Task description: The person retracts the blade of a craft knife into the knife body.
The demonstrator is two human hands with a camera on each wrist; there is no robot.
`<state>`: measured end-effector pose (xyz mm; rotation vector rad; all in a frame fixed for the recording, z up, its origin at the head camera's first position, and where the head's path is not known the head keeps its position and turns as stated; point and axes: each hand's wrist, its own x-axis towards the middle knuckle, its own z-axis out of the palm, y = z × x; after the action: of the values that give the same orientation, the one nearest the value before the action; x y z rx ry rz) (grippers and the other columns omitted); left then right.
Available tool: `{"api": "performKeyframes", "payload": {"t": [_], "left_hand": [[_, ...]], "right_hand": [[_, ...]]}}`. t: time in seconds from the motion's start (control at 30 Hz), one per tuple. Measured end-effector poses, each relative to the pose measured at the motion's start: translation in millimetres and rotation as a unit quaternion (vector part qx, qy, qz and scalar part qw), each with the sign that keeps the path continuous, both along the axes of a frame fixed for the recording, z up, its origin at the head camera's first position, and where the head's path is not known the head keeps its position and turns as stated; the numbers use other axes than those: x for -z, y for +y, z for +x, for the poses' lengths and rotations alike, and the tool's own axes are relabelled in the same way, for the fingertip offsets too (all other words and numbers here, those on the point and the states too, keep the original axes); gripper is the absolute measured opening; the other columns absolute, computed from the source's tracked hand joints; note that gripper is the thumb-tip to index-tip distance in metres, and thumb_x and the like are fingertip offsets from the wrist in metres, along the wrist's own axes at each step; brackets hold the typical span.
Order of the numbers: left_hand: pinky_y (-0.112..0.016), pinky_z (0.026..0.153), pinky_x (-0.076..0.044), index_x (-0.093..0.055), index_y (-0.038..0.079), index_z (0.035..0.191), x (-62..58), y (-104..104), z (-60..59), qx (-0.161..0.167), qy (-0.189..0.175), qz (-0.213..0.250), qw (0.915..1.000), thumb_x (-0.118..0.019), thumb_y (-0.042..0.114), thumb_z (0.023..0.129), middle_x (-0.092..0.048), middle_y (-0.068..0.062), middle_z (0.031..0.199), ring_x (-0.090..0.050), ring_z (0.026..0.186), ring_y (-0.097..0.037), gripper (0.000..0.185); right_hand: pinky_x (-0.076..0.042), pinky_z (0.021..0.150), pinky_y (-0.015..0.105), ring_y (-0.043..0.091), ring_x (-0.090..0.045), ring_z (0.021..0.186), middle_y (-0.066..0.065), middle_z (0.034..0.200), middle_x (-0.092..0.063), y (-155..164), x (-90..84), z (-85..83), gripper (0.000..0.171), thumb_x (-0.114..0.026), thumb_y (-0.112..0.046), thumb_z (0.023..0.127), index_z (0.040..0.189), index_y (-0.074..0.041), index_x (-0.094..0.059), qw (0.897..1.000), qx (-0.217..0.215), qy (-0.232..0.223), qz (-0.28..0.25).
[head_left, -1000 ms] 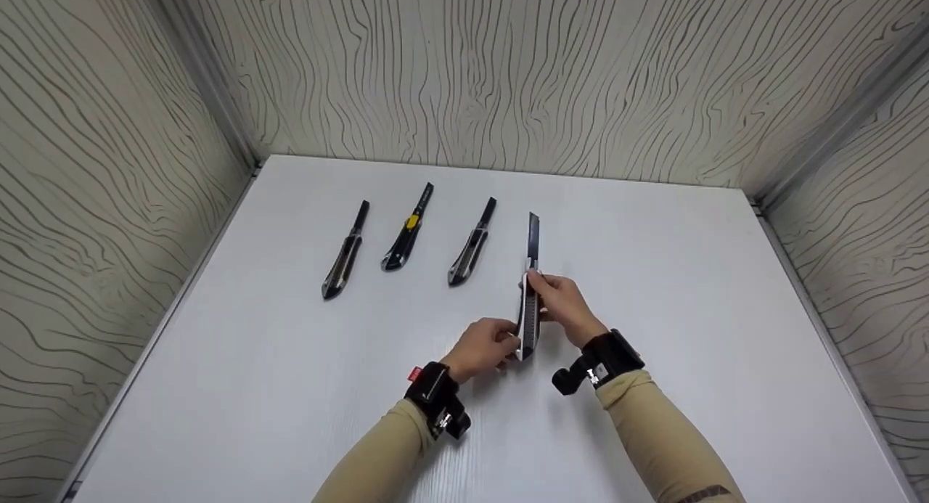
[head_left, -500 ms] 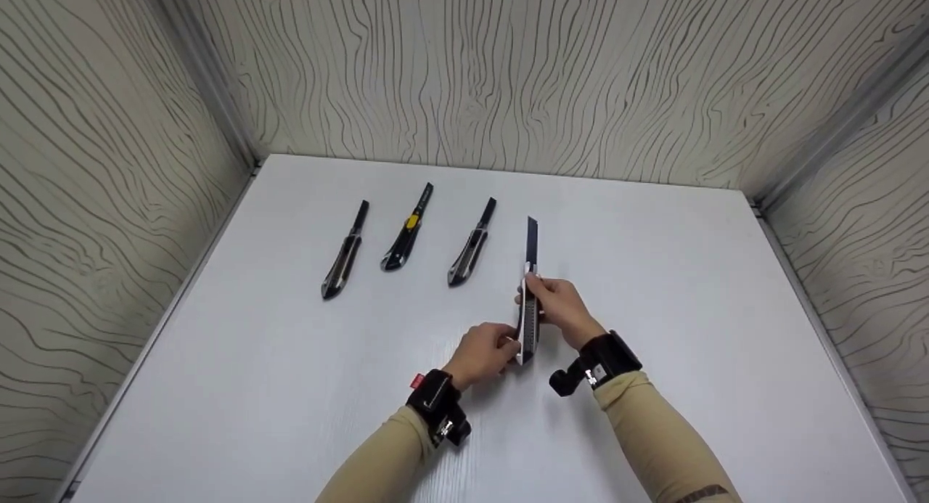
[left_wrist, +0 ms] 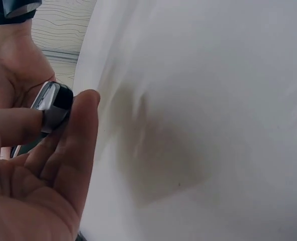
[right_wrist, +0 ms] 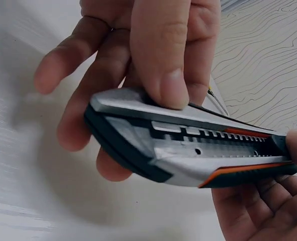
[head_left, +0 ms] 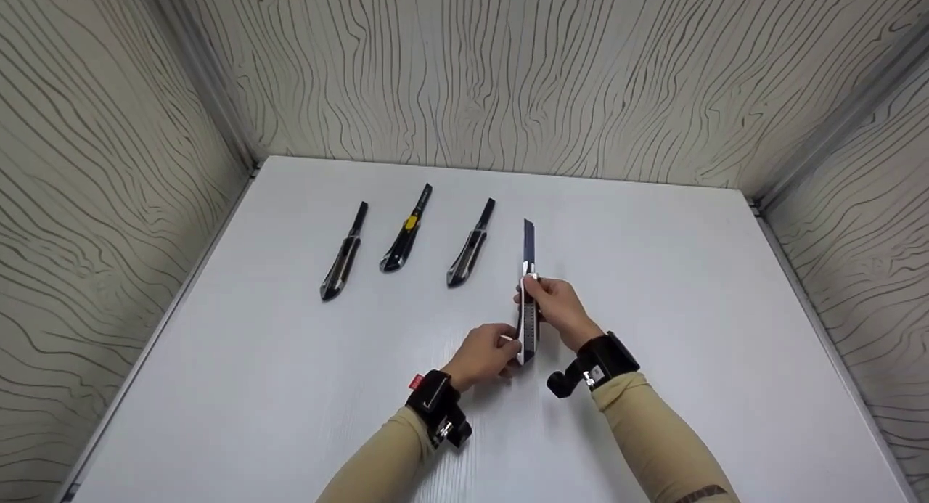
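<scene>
Utility knife (head_left: 528, 311) held above the white table (head_left: 682, 285), right of three other knives (head_left: 403, 234): silver and black body, orange trim, notched slider track, dark blade extended away. Front end is gripped by right hand (head_left: 557, 308), butt end pinched by left hand (head_left: 485, 354). Slider is partly hidden under the thumb.

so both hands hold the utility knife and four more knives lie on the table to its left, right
Not quite: three knives lie on the table to the left, not four, as the head view shows. Both the left hand and right hand do hold the utility knife.
</scene>
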<state>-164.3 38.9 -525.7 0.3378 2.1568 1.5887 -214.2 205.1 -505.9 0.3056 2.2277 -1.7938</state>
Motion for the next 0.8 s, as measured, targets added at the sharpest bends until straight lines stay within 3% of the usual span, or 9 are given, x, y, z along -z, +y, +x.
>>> {"api": "performKeyframes", "payload": {"t": [0.17, 0.8], "left_hand": [[-0.033, 0.056, -0.058, -0.066, -0.002, 0.108, 0.9, 0.5, -0.6, -0.008, 0.014, -0.004, 0.9999, -0.056, 0.009, 0.093, -0.073, -0.014, 0.081, -0.071, 0.068, -0.031, 0.021], [-0.021, 0.050, -0.052, -0.069, -0.001, 0.106, 2.2, -1.2, -0.7, -0.025, 0.038, -0.018, 0.9988, -0.056, 0.008, 0.092, -0.073, -0.012, 0.076, -0.071, 0.066, -0.030, 0.021]], "right_hand": [[-0.052, 0.071, 0.024, 0.009, -0.062, 0.080, 0.000, 0.087, -0.069, -1.7, -1.1, -0.3, 0.042, -0.052, -0.034, 0.101, 0.110, 0.005, -0.063, 1.000, -0.003, 0.009, -0.016], [-0.050, 0.069, 0.021, 0.007, -0.059, 0.076, -0.002, 0.087, -0.069, -4.3, 4.6, -1.4, 0.038, -0.052, -0.026, 0.101, 0.114, 0.008, -0.059, 0.999, -0.013, 0.026, -0.023]]}}
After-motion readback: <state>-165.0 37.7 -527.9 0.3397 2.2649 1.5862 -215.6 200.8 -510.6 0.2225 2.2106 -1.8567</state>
